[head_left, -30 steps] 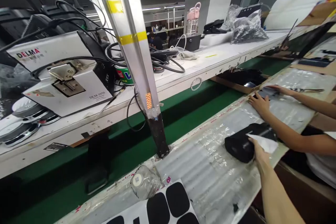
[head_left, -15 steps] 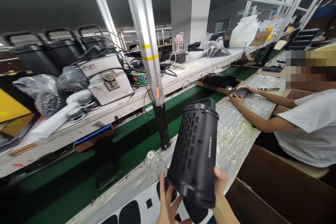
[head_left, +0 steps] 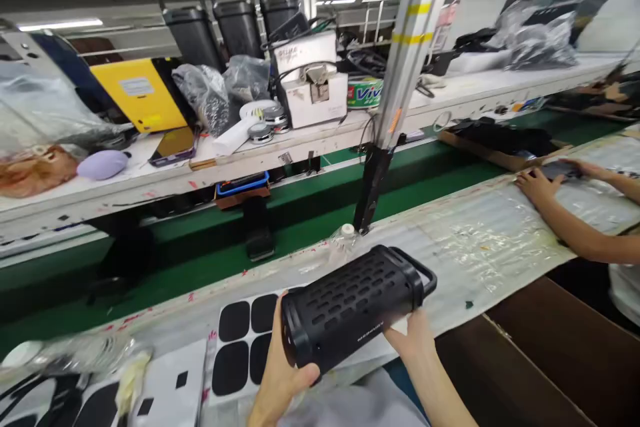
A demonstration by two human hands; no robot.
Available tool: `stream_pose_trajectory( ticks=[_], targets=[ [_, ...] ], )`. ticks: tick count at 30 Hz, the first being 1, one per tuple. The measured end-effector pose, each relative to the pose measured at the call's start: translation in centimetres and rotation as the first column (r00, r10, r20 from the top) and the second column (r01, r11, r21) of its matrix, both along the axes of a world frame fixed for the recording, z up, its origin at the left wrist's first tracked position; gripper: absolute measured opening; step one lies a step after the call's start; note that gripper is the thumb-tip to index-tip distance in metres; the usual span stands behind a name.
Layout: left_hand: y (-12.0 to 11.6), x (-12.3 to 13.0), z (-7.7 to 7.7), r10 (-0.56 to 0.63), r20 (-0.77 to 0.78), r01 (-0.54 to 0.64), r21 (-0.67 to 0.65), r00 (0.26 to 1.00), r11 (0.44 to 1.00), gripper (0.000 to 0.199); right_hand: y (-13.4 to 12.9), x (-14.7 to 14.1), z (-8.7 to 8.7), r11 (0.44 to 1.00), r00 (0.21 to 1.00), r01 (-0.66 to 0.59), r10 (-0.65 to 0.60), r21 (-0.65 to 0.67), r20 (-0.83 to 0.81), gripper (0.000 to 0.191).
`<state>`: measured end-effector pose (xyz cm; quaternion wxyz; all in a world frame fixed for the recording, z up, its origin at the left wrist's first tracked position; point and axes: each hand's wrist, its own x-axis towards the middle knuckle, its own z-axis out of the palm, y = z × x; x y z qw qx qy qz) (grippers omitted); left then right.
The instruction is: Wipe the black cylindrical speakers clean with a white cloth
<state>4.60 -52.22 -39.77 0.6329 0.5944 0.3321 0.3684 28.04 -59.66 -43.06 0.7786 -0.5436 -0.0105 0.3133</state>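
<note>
A black speaker (head_left: 345,310) with rows of slots, a carry handle and a MERKURY mark lies tilted on its side above the bench. My left hand (head_left: 283,370) grips its near left end, thumb along the lower edge. My right hand (head_left: 413,340) holds the underside near the handle end; part of its fingers is hidden behind the speaker. Below it to the left is a white sheet (head_left: 215,347) with black rounded-square pads (head_left: 234,320). A clear plastic bottle (head_left: 344,243) stands just behind the speaker.
A brush (head_left: 131,380) and white sheets (head_left: 173,380) lie at lower left. A metal post (head_left: 395,80) rises behind the bench, before a cluttered shelf (head_left: 300,147). At right, a co-worker's hands (head_left: 543,183) hold a dark part. A cardboard box (head_left: 545,347) stands at lower right.
The speaker has turned from nearly upright to lying on its side, handle to the right. My left hand has closed on its end. The view has swung left.
</note>
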Motion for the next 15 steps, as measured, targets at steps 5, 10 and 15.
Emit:
stream_pose_trajectory(
  ticks=[5,10,15],
  targets=[
    [0.0,-4.5,-6.6,-0.049,-0.035,0.042,-0.187,0.998,0.982,0.118,-0.8,-3.4,-4.6,0.95,0.993,0.103,-0.117,-0.295,-0.03,0.025],
    [2.0,-6.5,-8.9,-0.099,-0.173,0.078,-0.127,0.98,0.989,0.12,-1.3,-2.0,-5.5,0.856,0.964,0.237,-0.15,-0.46,0.218,0.037],
    [3.2,-8.0,-8.0,-0.223,-0.296,0.212,-0.069,0.929,0.975,0.122,2.4,-6.2,-5.2,0.817,0.548,0.009,0.479,-0.577,0.686,0.044]
  ],
)
